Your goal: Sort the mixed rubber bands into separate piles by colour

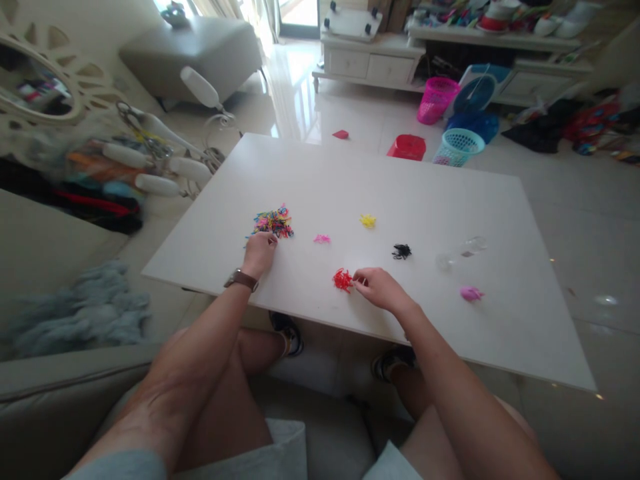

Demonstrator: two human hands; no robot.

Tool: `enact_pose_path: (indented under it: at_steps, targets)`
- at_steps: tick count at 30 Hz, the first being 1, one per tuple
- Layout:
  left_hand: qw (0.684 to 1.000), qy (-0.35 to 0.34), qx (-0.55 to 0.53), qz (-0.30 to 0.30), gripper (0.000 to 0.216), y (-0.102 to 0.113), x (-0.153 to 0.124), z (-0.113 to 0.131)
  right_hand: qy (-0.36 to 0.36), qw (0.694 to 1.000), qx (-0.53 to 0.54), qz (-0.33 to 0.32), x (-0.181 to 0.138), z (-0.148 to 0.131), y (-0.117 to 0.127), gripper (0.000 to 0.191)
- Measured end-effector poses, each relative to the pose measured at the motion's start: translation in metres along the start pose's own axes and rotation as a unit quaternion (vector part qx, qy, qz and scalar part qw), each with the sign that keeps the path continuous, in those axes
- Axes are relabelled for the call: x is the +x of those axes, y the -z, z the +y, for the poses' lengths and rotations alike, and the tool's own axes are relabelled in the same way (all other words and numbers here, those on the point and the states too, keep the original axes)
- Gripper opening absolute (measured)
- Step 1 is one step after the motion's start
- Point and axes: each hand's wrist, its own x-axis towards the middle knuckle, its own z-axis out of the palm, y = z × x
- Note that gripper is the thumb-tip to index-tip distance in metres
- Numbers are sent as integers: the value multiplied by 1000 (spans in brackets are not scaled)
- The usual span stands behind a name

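Observation:
My left hand (260, 253), with a brown-strapped watch (242, 280) on its wrist, is at the near edge of a mixed-colour pile of small rubber bands (274, 223). Its fingers are drawn together in a pinch; what is between them is too small to see. Beside a small heap of red rubber bands (342, 280), my right hand (373, 285) has thumb and fingers pinched at the heap's right edge; whatever they hold cannot be made out. Smaller heaps of pink bands (323, 239), yellow bands (368, 221) and black bands (401, 251) lie apart on the white table (310, 173).
At the table's right lie a clear plastic bottle (463, 253) and a pink-purple object (471, 293). Beyond the far edge are a red container (407, 147), a light-blue basket (459, 145) and a pink basket (437, 100). A white lamp fixture (173, 167) stands off to the left.

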Motion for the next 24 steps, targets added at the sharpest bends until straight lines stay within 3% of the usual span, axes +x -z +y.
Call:
enact_pose_path:
  at_steps: [4, 8, 12, 17, 20, 24]
  targets:
    - [1000, -9, -21, 0, 21, 0, 2, 3, 4, 1000, 3, 2, 0, 0, 0, 18]
    - [978, -20, -202, -37, 12, 2, -2, 26, 8, 1000, 10, 27, 1, -3, 2, 17]
    - [888, -33, -426, -168, 25, -1, -21, 69, 20, 991, 75, 109, 4, -10, 5, 16]
    - [780, -51, -555, -285, 32, -8, -48, 116, 9, 948, 253, 194, 10, -18, 4, 17]
    - [745, -65, -580, -322, 31, -7, -56, 134, 11, 920, 326, 216, 14, -18, 1, 20]
    - [723, -66, -599, -338, 32, -3, -60, 146, 12, 901, 357, 245, 15, -15, -2, 19]
